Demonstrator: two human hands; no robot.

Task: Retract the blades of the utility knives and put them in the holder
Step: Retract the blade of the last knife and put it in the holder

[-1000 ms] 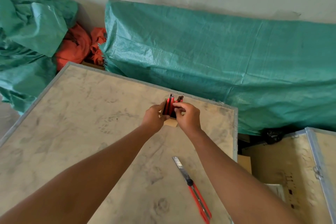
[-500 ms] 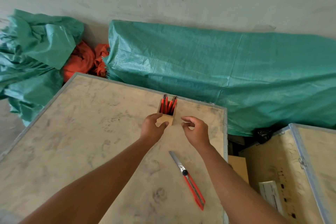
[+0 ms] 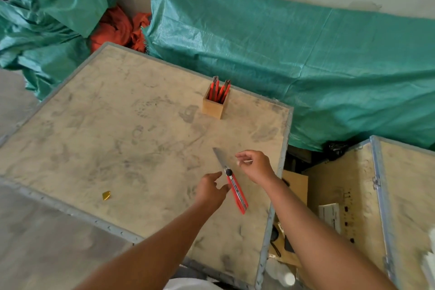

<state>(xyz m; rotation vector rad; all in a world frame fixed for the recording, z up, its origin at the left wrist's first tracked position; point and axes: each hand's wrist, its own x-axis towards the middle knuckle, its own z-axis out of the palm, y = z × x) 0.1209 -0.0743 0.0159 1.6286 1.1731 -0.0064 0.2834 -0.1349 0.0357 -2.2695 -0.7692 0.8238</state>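
- A knife (image 3: pixel 231 183) lay flat on the surface (image 3: pixel 117 139) in the lower centre of the frame, its blade (image 3: pixel 219 157) out and pointing toward the upper left, its red handle running toward the lower right.
- A black knob sat where blade met handle.
- The left hand (image 3: pixel 210 192) hovered just left of the handle, fingers loosely spread, forefinger stretched toward the knob; whether the thumb touched the handle could not be told. It held nothing.
- The right hand (image 3: pixel 255 166) hung just right of the blade, fingers half curled, thumb and forefinger close together with nothing seen between them.
- Both forearms were bare and came in from the bottom edge.
- The holder (image 3: pixel 215 107), a small wooden box, stood upright near the far edge of the surface, above centre, well apart from the hands.
- In it stood several red knives (image 3: pixel 220 89), ends up and leaning slightly; the exact count could not be told.
- A small yellow scrap (image 3: pixel 106 195) lay on the surface at lower left, near the front edge.
- The surface was a scuffed board with a grey metal rim.
- A green tarp (image 3: pixel 306 59) covered the bulk behind it, across the upper right of the frame.
- More green tarp was bunched at upper left, with orange cloth (image 3: pixel 117 28) between the two.
- A crate (image 3: pixel 348 195) stood open at right.
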